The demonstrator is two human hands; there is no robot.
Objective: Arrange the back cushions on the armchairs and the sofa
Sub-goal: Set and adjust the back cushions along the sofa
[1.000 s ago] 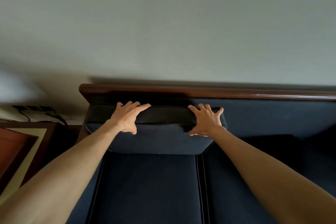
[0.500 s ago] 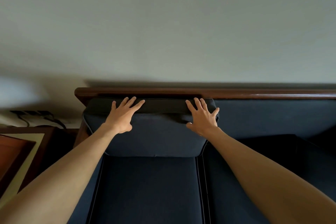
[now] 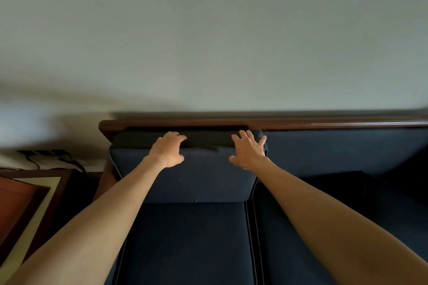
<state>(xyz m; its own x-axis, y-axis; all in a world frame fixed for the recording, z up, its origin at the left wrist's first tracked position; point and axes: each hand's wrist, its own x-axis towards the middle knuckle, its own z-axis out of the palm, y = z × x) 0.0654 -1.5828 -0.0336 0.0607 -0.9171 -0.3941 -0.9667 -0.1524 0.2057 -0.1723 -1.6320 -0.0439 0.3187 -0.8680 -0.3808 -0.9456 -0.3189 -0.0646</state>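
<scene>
Head view: I see the navy fabric sofa (image 3: 185, 245), its dark polished wood rail (image 3: 324, 122) along the wall. Rectangular piped back cushion (image 3: 203, 176) stands upright at the sofa's left end, long axis sideways. Left hand (image 3: 168, 150) and right hand (image 3: 249, 149), fingers spread, press its top edge.

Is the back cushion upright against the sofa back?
Upright: the back cushion stands on the seat, its top against the wooden rail.

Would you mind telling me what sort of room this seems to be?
Probably a living room or lounge: a dark blue sofa with a wooden back rail stands against a plain wall, and a wooden side table stands beside it.
</scene>
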